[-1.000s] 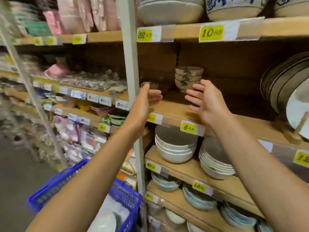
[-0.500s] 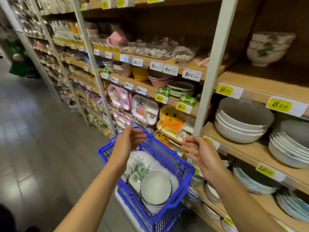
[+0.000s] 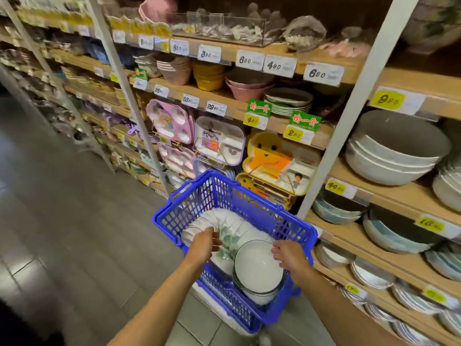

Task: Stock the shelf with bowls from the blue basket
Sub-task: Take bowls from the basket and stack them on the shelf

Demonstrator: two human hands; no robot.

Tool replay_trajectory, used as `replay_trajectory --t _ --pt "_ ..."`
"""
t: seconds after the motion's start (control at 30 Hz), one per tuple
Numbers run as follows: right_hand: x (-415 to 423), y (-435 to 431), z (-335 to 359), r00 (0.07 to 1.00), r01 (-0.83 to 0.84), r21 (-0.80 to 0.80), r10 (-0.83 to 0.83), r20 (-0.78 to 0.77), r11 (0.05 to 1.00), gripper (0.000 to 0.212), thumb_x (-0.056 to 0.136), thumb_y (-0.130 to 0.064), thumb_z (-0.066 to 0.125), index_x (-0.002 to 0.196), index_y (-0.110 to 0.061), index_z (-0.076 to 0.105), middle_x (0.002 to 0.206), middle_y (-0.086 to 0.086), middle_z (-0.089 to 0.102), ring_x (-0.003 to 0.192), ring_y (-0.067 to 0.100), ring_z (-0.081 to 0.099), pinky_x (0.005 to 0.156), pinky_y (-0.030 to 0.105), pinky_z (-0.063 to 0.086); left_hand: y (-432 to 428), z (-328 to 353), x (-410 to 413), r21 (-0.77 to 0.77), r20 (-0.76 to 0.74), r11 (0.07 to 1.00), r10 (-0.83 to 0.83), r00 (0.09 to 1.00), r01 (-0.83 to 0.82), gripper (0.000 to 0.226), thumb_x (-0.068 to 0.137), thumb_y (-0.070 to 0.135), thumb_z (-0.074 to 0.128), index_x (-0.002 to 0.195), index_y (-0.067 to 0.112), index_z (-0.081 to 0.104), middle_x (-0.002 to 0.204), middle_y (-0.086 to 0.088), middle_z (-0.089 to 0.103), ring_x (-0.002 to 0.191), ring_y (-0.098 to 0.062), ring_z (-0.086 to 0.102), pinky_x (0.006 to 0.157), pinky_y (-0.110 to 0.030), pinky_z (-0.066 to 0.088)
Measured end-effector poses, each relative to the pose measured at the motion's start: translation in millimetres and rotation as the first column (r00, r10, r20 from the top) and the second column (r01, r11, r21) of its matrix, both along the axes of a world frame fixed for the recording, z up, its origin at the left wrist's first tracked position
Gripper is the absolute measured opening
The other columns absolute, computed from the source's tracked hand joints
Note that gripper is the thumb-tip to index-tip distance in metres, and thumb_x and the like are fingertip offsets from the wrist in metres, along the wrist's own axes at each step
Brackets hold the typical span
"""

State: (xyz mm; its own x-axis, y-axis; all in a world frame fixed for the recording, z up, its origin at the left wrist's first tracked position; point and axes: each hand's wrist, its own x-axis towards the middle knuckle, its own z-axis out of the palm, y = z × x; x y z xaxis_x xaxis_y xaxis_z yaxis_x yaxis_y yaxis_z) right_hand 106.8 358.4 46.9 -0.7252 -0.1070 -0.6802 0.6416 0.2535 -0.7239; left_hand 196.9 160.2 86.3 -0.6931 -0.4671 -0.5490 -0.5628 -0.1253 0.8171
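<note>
The blue basket point(image 3: 252, 203) stands on the floor below me, against the shelf unit. Inside it, a row of white bowls with green leaf patterns point(image 3: 232, 228) lies on its side, and a stack of plain white bowls point(image 3: 258, 268) stands beside it. My left hand point(image 3: 205, 243) is down in the basket, its fingers curled over the rims at the near end of the row. The fingertips of my right hand point(image 3: 287, 254) touch the right rim of the top white bowl. Patterned bowls point(image 3: 429, 26) sit on the wooden shelf point(image 3: 424, 79) at the upper right, partly cut off.
A white upright post point(image 3: 349, 116) splits the shelving. Right of it are stacks of large grey and white bowls point(image 3: 389, 158) and plates below them. To the left hang children's divided trays point(image 3: 219, 141) and coloured bowls. Grey tiled aisle floor point(image 3: 62, 221) lies on the left.
My view has swung down from the upper shelf to the basket. Both hands came away from the shelf and dropped into the basket, onto the bowls.
</note>
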Motion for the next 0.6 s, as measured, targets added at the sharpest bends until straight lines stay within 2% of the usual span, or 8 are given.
replay_trajectory --t 0.1,0.2,0.27,0.33,0.47,0.53,0.6 --pt "-3.8 -8.3 -19.0 0.996 -0.006 0.102 0.015 -0.09 0.995 0.031 0.092 -0.007 0.052 0.062 -0.017 0.052 0.056 -0.001 0.049 0.055 0.016 0.041 0.049 0.024 0.025 -7.3 -19.0 -24.0 -0.021 0.059 0.999 -0.03 0.998 0.031 0.035 0.102 0.026 0.033 0.087 0.007 0.059 0.081 -0.009 0.064 0.071 -0.021 0.054 0.067 -0.031 0.039" --pt "-17.7 -11.8 -33.3 0.976 -0.06 0.31 0.121 -0.182 0.949 0.024 0.092 -0.014 0.05 0.069 -0.013 0.058 0.076 0.01 0.058 0.077 0.023 0.053 0.064 0.031 0.038 -6.4 -36.9 -42.7 -0.089 0.135 0.984 -0.14 0.981 0.153 0.033 0.101 0.026 0.035 0.086 0.009 0.059 0.089 -0.011 0.064 0.077 -0.023 0.056 0.067 -0.031 0.039" --pt "-24.2 -13.0 -43.2 0.955 -0.126 0.406 0.222 -0.197 0.905 0.017 0.094 -0.016 0.05 0.092 -0.008 0.065 0.099 0.016 0.065 0.095 0.028 0.06 0.077 0.032 0.043 -4.5 -48.9 -50.6 -0.132 0.208 0.953 -0.241 0.948 0.271 0.031 0.101 0.026 0.038 0.094 0.008 0.062 0.1 -0.014 0.066 0.092 -0.028 0.061 0.079 -0.034 0.045" --pt "-31.3 -11.3 -53.3 0.934 -0.181 0.46 0.298 -0.197 0.869 0.025 0.094 -0.015 0.051 0.116 -0.007 0.06 0.119 0.015 0.062 0.112 0.031 0.057 0.085 0.03 0.042 -3.5 -60.5 -63.2 -0.142 0.269 0.927 -0.302 0.915 0.348 0.028 0.099 0.021 0.041 0.099 0.006 0.065 0.11 -0.017 0.066 0.104 -0.031 0.061 0.089 -0.037 0.047" --pt "-40.5 -6.9 -72.4 0.881 -0.348 0.515 0.462 -0.107 0.783 0.045 0.095 -0.008 0.047 0.139 -0.011 0.041 0.143 0.012 0.043 0.129 0.028 0.045 0.099 0.028 0.037 1.4 -73.9 -85.0 -0.115 0.373 0.867 -0.415 0.83 0.485 0.029 0.096 0.021 0.048 0.111 0.001 0.063 0.116 -0.019 0.065 0.104 -0.03 0.061 0.088 -0.034 0.047" --pt "-43.0 -7.7 -82.6 0.854 -0.432 0.553 0.52 -0.004 0.713 0.045 0.095 -0.009 0.045 0.14 -0.01 0.037 0.144 0.015 0.042 0.13 0.032 0.043 0.101 0.032 0.039 5.7 -85.6 -93.9 -0.122 0.432 0.801 -0.488 0.758 0.585 0.034 0.095 0.025 0.05 0.119 0.002 0.058 0.116 -0.018 0.064 0.108 -0.031 0.06 0.089 -0.035 0.048" --pt "-42.9 -10.6 -88.7 0.83 -0.488 0.58 0.553 0.077 0.652 0.045 0.094 -0.01 0.043 0.139 -0.01 0.039 0.14 0.017 0.047 0.129 0.033 0.044 0.099 0.034 0.041 10.1 -98.3 -97.3 -0.088 0.454 0.757 -0.549 0.702 0.648 0.035 0.095 0.022 0.052 0.123 0.002 0.055 0.101 -0.01 0.063 0.088 -0.021 0.061 0.07 -0.023 0.049"
